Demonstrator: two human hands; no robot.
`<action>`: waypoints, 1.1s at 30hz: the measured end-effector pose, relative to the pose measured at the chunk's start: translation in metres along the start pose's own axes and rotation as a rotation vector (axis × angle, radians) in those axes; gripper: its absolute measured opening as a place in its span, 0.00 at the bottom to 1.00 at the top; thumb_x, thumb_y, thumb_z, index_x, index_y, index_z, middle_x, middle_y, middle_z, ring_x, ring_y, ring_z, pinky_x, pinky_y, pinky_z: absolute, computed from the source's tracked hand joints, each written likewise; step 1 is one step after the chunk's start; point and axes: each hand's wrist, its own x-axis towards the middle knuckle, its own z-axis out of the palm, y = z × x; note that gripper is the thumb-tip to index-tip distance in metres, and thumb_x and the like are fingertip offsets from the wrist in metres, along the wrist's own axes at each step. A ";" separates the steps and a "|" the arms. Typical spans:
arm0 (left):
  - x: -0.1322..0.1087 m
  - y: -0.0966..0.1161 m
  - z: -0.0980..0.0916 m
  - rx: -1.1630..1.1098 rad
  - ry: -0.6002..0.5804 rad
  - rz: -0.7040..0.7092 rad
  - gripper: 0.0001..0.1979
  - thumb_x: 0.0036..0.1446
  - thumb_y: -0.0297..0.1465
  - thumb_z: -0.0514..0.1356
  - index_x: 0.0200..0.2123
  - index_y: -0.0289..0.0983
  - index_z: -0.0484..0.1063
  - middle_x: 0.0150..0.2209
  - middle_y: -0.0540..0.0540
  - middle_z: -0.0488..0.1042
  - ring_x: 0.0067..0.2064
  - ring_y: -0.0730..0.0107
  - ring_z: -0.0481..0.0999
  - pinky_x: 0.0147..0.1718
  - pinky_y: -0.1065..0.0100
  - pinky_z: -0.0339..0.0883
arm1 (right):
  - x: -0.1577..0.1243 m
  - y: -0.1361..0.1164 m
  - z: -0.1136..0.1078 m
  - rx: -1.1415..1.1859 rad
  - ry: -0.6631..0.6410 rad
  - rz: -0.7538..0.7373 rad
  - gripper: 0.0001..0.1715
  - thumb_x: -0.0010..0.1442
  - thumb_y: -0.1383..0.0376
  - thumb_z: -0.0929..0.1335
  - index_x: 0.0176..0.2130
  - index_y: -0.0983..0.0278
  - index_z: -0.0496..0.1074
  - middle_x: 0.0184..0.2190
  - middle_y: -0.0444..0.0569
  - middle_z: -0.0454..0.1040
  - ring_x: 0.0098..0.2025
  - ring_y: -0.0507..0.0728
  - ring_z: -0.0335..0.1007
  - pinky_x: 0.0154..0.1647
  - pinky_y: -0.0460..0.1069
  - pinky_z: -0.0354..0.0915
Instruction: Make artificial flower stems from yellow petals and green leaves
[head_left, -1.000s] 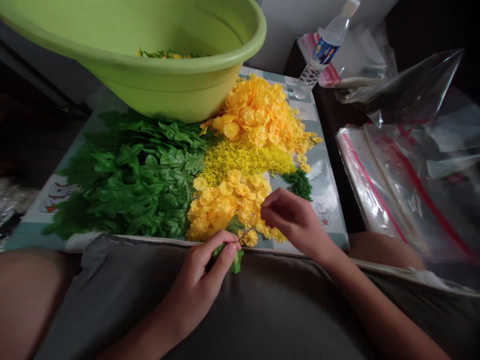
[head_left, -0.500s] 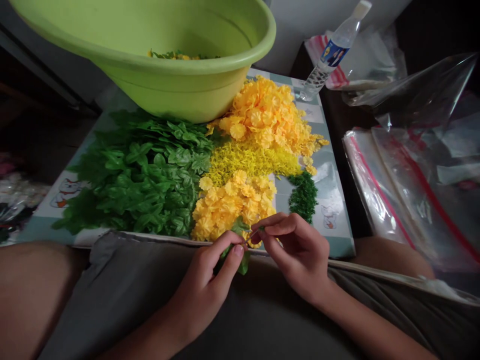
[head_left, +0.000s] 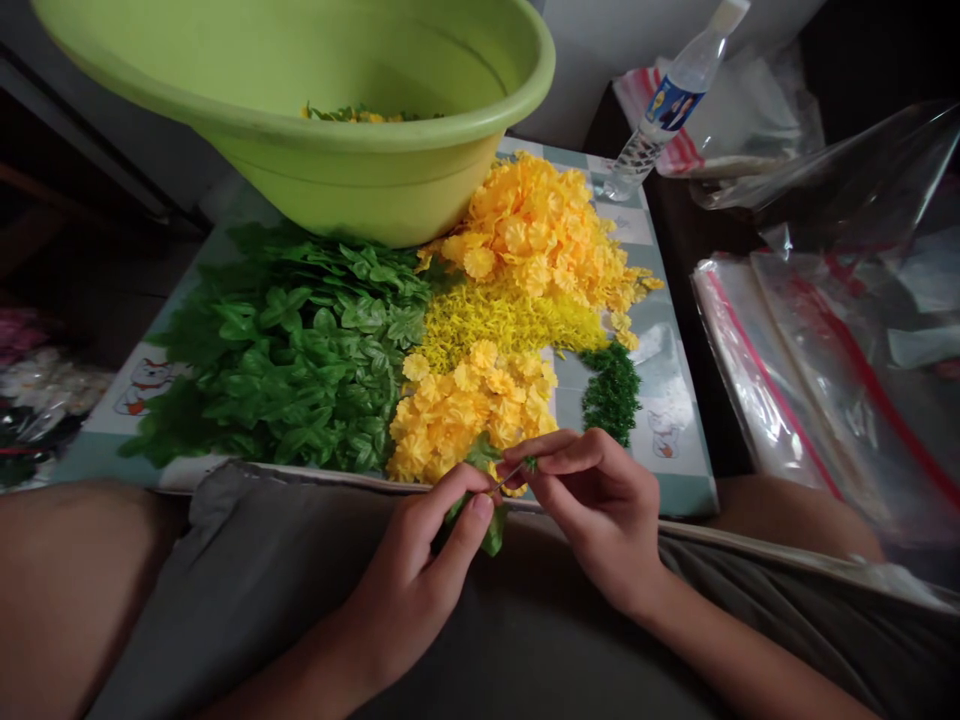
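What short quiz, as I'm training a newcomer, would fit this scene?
1. True or false: the left hand holds a green leaf.
2. Which lies between the two heaps of yellow blossoms? A) fine yellow sprigs B) dark green sprigs C) broad green leaves
3. What does the right hand pinch?

Key: 1 true; 2 A; 3 a thin stem

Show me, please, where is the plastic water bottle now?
In the head view, the plastic water bottle lies upper right, by the far corner of the printed mat, right of the green basin.
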 end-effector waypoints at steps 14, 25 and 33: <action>-0.002 -0.006 0.001 -0.034 -0.039 -0.005 0.10 0.66 0.36 0.48 0.35 0.44 0.66 0.27 0.56 0.65 0.30 0.74 0.67 0.33 0.74 0.60 | 0.001 -0.001 0.000 0.007 0.016 -0.022 0.12 0.55 0.79 0.67 0.30 0.62 0.68 0.33 0.45 0.77 0.34 0.52 0.75 0.35 0.49 0.73; -0.003 -0.008 0.001 -0.062 -0.046 0.000 0.10 0.66 0.36 0.48 0.35 0.44 0.66 0.26 0.56 0.64 0.30 0.74 0.66 0.32 0.73 0.59 | -0.001 0.000 -0.001 0.005 0.008 0.006 0.12 0.55 0.78 0.67 0.29 0.62 0.67 0.33 0.46 0.77 0.34 0.52 0.74 0.35 0.49 0.72; -0.002 -0.004 0.000 -0.074 -0.026 -0.067 0.09 0.65 0.38 0.49 0.36 0.43 0.65 0.29 0.55 0.66 0.33 0.72 0.67 0.34 0.71 0.59 | 0.000 0.002 -0.004 -0.072 -0.112 0.037 0.11 0.58 0.77 0.65 0.30 0.61 0.66 0.32 0.45 0.73 0.36 0.52 0.71 0.38 0.49 0.67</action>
